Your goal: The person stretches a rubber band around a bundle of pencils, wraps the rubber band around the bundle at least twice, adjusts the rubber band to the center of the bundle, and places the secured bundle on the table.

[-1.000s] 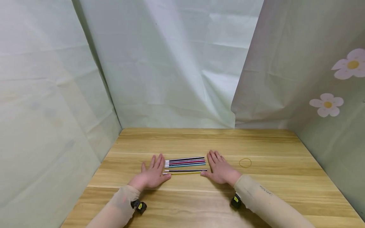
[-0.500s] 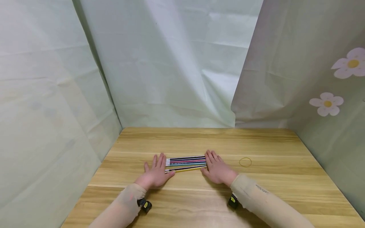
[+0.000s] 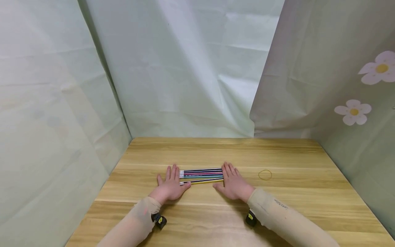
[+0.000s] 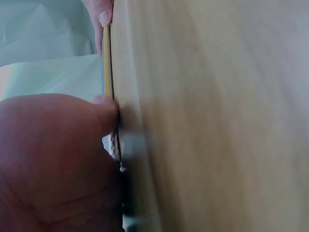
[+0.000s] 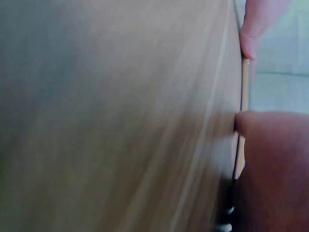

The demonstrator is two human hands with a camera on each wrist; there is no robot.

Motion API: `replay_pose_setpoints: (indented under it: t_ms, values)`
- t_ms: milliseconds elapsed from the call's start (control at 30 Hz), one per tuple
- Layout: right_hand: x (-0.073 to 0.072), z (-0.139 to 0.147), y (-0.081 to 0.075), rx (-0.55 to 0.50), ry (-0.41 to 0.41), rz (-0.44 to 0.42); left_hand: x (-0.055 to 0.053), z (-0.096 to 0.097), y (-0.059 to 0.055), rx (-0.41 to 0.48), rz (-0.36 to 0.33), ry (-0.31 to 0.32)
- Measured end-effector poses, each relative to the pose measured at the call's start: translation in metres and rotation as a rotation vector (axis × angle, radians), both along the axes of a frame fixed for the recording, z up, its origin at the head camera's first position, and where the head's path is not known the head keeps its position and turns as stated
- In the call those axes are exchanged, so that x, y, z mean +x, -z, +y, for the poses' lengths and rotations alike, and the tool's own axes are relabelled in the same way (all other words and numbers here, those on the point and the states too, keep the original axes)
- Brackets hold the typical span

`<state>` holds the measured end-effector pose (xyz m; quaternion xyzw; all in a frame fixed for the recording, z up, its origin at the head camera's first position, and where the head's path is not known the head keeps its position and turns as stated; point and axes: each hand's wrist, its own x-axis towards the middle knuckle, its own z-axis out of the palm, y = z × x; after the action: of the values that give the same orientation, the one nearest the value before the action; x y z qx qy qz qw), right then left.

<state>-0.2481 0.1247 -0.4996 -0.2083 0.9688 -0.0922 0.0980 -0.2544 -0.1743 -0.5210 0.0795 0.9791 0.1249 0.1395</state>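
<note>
pencils (image 3: 201, 174): six counted, lying side by side | rubber band (image 3: 265, 175): one counted | hands: two counted, left hand (image 3: 170, 186), right hand (image 3: 233, 184)

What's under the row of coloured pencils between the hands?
The row of coloured pencils lies directly on the light wooden table; nothing else shows beneath. The left hand and right hand cover the ends.

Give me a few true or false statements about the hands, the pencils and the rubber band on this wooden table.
1. Both hands lie flat at the ends of the row of coloured pencils. True: left hand, right hand.
2. The thin yellow rubber band is wrapped round the pencils. False: it lies alone on the wooden table, beyond the right hand.
3. The yellow pencil is the nearest to the person. True.
4. The left hand is lifting a pencil. False: all pencils lie on the table.
</note>
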Motion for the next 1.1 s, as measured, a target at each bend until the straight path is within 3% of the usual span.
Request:
replay_pose_setpoints:
  t_ms: [233,333,433,500,600,733,867,1100]
  values:
    - [-0.006,0.005,-0.001,-0.057,0.010,0.018,0.003,-0.011,-0.018,-0.042,-0.001,0.090]
    - [-0.013,0.012,-0.002,-0.102,-0.030,0.021,0.001,-0.014,-0.021,0.043,0.070,0.110]
    - [-0.022,0.018,-0.005,-0.168,-0.124,0.065,-0.003,-0.013,-0.027,0.142,0.168,0.133]
    - [-0.027,0.019,-0.009,-0.211,-0.206,0.107,-0.007,-0.011,-0.031,0.167,0.199,0.181]
    - [-0.033,0.017,-0.014,-0.238,-0.323,0.182,-0.011,-0.004,-0.036,0.169,0.183,0.301]
    - [-0.037,0.011,-0.019,-0.234,-0.383,0.237,-0.017,0.012,-0.041,0.161,0.143,0.424]
    - [-0.039,0.004,-0.019,-0.216,-0.385,0.235,-0.022,0.023,-0.043,0.135,0.145,0.441]
    - [-0.049,-0.003,-0.016,-0.151,-0.350,0.185,-0.034,0.030,-0.043,0.078,0.092,0.411]
